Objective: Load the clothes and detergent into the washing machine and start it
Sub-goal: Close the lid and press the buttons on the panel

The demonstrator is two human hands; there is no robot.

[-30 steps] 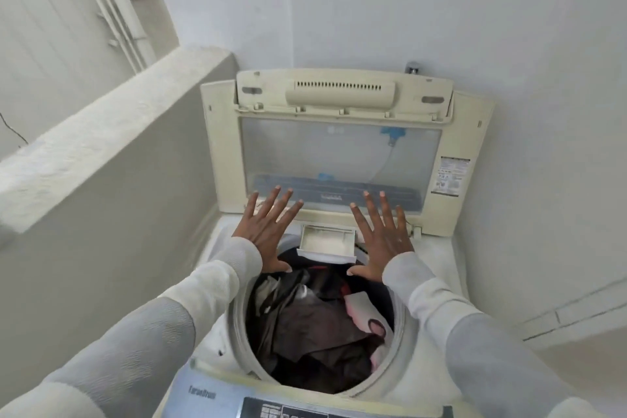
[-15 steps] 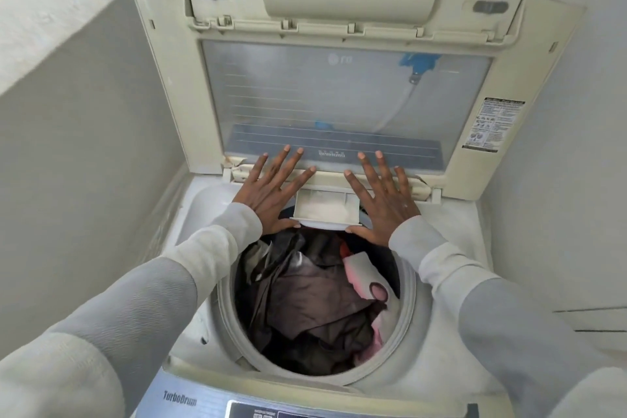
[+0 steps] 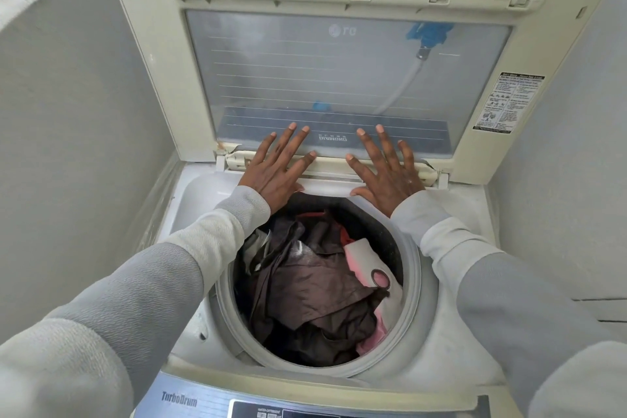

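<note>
A cream top-load washing machine (image 3: 451, 343) stands with its lid (image 3: 339, 78) raised upright against the wall. Its round drum (image 3: 412, 268) holds dark brown clothes (image 3: 315, 285) and a pink and white garment (image 3: 369, 265). My left hand (image 3: 276, 168) and my right hand (image 3: 386, 168) lie flat with fingers spread at the back of the opening, fingertips on the lower edge of the lid's glass. Between them the detergent drawer front (image 3: 325, 185) sits flush with the rim. Neither hand holds anything.
The control panel (image 3: 305, 409) runs along the front edge, partly out of view. A grey low wall (image 3: 74, 129) stands close on the left and a painted wall (image 3: 570, 180) close on the right. A hose with a blue fitting (image 3: 425, 37) shows through the lid's glass.
The detergent drawer, sticking out between my hands earlier, is now pushed in flush. Both hands moved forward with it, and the view has come closer to the machine.
</note>
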